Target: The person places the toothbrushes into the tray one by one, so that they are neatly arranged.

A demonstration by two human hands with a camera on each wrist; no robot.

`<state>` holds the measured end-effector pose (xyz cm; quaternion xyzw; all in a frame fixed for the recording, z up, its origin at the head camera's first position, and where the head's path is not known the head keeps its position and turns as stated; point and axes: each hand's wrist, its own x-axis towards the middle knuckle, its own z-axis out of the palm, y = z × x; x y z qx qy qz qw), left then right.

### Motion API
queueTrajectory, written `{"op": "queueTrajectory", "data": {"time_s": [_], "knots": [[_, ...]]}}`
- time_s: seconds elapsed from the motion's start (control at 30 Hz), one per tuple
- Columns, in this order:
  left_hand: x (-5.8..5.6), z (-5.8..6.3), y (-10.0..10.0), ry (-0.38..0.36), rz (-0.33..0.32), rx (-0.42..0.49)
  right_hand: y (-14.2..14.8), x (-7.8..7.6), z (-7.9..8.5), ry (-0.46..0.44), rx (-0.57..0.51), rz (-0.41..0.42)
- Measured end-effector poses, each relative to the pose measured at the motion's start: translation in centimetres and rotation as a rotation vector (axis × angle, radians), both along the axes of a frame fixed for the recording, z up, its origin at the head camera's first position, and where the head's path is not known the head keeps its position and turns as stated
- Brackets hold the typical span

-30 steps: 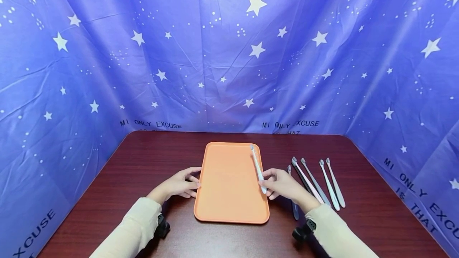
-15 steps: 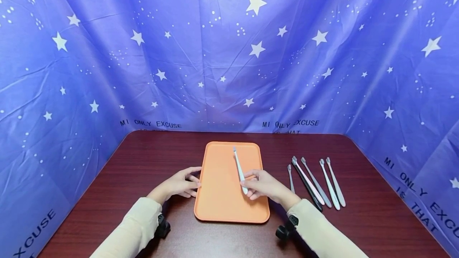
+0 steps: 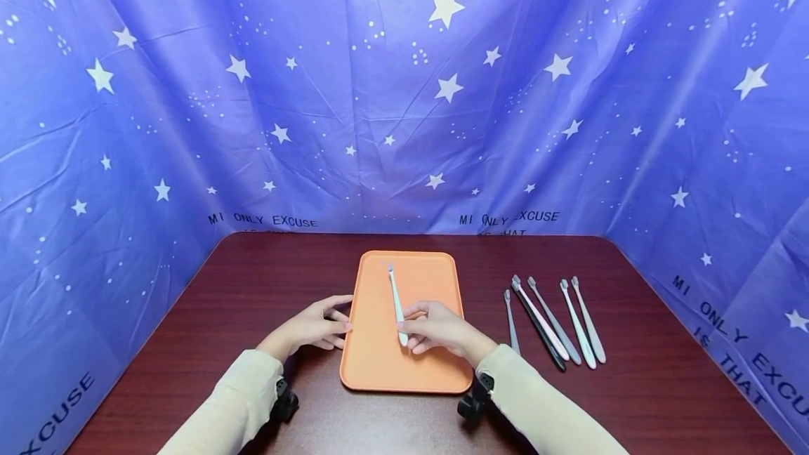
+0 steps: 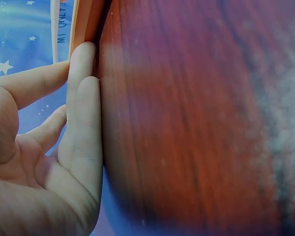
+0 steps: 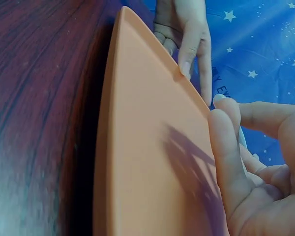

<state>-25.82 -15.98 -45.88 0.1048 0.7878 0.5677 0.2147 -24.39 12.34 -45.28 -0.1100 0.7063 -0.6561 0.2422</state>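
My right hand (image 3: 439,329) pinches a white toothbrush (image 3: 395,299) by the lower handle, between thumb and fingers. The brush slants over the middle of an orange tray (image 3: 373,371), head toward the far edge. In the right wrist view the right fingers (image 5: 226,147) hover above the tray, with their shadow on it, and mostly hide the brush. My left hand (image 3: 312,325) holds the tray's left rim, thumb on the edge and other fingers against the outer side; in the left wrist view those fingers (image 4: 86,123) lie close to the tabletop.
Several toothbrushes lie to the right of the tray: a grey one (image 3: 510,318) nearest it, then black, pink, grey and white ones (image 3: 577,325), heads pointing away. The dark red wooden table (image 3: 253,272) is enclosed by a blue star-patterned curtain (image 3: 354,90).
My right hand has carried the white toothbrush leftward, from the tray's right edge to over its middle. My left hand has stayed at the tray's left rim.
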Motion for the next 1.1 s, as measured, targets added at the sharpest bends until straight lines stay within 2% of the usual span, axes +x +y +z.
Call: {"op": "queueTrajectory", "data": {"time_s": [0.47,1.1], "knots": [[-0.1,-0.1,0.1,-0.018,0.017,-0.015,-3.3,-0.1,-0.3,0.012,0.051,-0.028],[0.0,-0.1,0.0,-0.016,0.008,-0.008,-6.9,0.2,-0.3,0.012,0.054,-0.091]]}}
